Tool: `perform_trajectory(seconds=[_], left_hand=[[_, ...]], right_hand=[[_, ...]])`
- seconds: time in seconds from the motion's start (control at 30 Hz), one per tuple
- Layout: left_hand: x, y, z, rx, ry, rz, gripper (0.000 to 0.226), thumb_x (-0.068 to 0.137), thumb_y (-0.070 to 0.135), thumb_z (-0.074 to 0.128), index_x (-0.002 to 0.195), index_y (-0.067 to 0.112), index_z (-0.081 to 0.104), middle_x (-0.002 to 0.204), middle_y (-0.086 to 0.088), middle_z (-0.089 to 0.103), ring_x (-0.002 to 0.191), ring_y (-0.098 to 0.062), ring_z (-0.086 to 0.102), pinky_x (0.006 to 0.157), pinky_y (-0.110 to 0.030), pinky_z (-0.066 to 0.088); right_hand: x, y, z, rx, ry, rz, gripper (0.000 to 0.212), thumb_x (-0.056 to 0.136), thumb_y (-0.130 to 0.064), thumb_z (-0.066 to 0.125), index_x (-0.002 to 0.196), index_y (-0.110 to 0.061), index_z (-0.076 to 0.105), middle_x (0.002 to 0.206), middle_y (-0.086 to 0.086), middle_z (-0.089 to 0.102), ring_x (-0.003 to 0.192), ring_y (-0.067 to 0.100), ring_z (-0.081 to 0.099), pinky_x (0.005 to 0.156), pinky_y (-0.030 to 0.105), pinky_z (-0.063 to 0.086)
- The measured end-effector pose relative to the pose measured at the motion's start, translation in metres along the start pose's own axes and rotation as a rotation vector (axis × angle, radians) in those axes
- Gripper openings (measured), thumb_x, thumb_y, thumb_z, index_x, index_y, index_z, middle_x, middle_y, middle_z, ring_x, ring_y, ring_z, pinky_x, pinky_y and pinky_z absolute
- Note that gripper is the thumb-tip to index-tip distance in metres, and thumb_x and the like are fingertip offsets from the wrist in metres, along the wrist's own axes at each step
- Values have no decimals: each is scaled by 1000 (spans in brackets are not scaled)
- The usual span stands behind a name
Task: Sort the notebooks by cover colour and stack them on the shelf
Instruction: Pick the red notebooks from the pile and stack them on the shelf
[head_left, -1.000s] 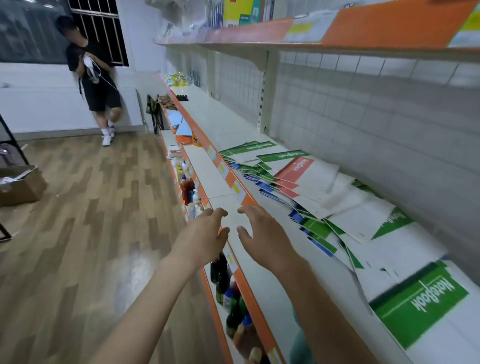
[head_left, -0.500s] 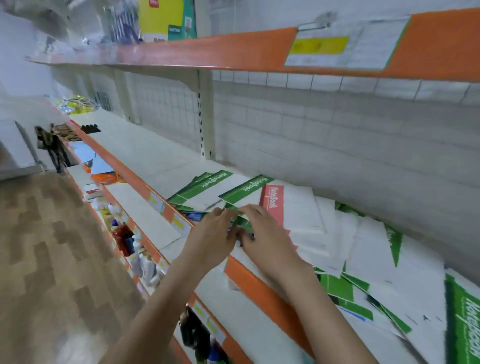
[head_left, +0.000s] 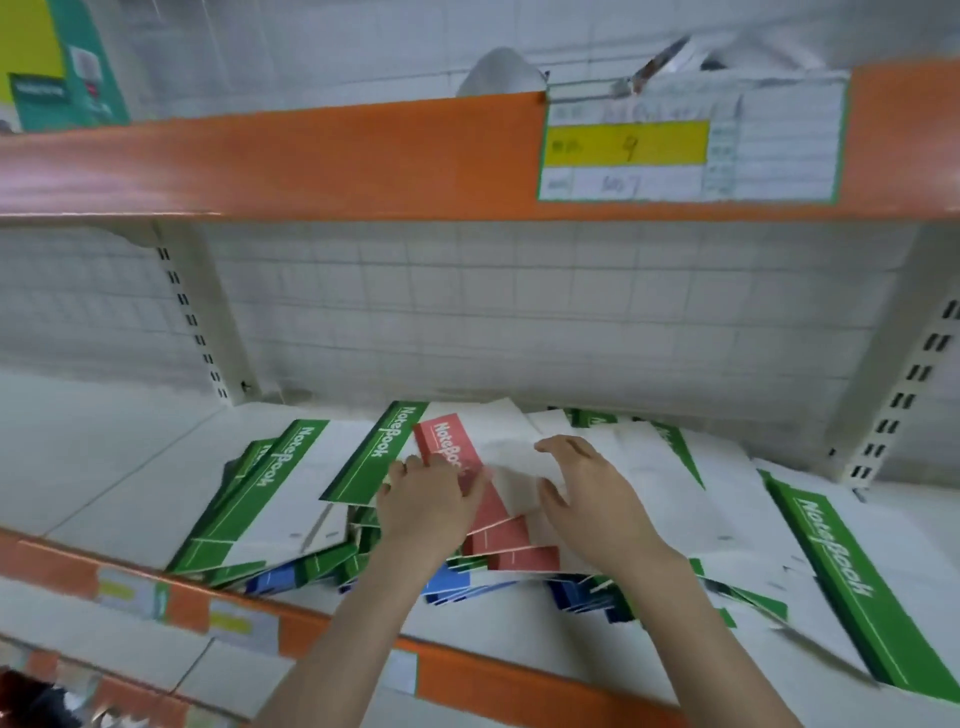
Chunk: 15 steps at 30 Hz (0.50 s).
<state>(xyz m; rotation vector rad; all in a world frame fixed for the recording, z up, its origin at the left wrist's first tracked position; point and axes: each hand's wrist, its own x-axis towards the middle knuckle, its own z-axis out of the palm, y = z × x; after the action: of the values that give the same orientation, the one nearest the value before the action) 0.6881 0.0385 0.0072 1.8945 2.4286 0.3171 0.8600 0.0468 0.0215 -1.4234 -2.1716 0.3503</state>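
A: Hands?
B: Both on the red-covered notebook (head_left: 470, 470) at the top of the heap. Left hand (head_left: 426, 506) lies on its red band, fingers bent over it. Holding or just pressing, can't tell. Right hand (head_left: 587, 493) sits on the white part with fingers spread loosely and lightly bent, not closed round anything I can see.

A: Why both on it?
B: My guess: it's the odd colour on top, so it gets pulled first, one hand on each side so it slides off without dragging the rest.

A: Where's the rest?
B: Mixed heap on the shelf (head_left: 130, 467). Green notebooks (head_left: 291, 483) fanned to the left, a big green one (head_left: 852, 582) at right, blue ones (head_left: 452, 584) poking out underneath near the shelf's orange front edge (head_left: 467, 680).

A: Progress?
B: Looks barely started. No single-colour stacks visible.

A: Risk?
B: Loose covers overlap, so neighbours may slide.
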Motion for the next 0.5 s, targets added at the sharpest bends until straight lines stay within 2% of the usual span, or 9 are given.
perform_trajectory(seconds=[0.1,0.23,0.37,0.4,0.5], left_hand=[[12,10,8,51,0,-3,88,84,76,25,134,5,41,132,-18,47,124,-33,41,102,-44,39],[23,22,15,-182,30,67,81,75,73,52,123,9,45,119,-12,50,113,-30,44,94,-38,38],[23,39,16,-282,36,82,73,73,63,63,117,8,46,113,-11,51,107,-30,46,87,-35,39],[22,43,16,-303,20,81,67,75,60,63,114,9,46,111,-12,50,105,-29,48,86,-35,42],[20,50,15,-407,-43,80,47,78,52,64,100,14,46,102,-8,48,90,-23,54,77,-31,49]], right_hand=[[-3,11,-3,-12,20,59,41,95,-23,46,136,-20,44,140,-2,44,114,18,54,92,26,45],[-4,17,-4,-45,26,97,41,94,-20,45,135,-18,45,137,-1,49,114,18,55,110,32,33],[-5,13,2,-28,-30,27,29,89,-34,50,116,-23,54,120,-6,56,114,13,51,114,36,26],[-5,12,5,-20,-80,11,31,87,-40,51,114,-25,53,118,-8,56,114,12,50,113,38,28],[-5,14,12,-53,-179,-1,56,82,-58,51,128,-25,46,129,-7,50,117,13,48,109,36,30]])
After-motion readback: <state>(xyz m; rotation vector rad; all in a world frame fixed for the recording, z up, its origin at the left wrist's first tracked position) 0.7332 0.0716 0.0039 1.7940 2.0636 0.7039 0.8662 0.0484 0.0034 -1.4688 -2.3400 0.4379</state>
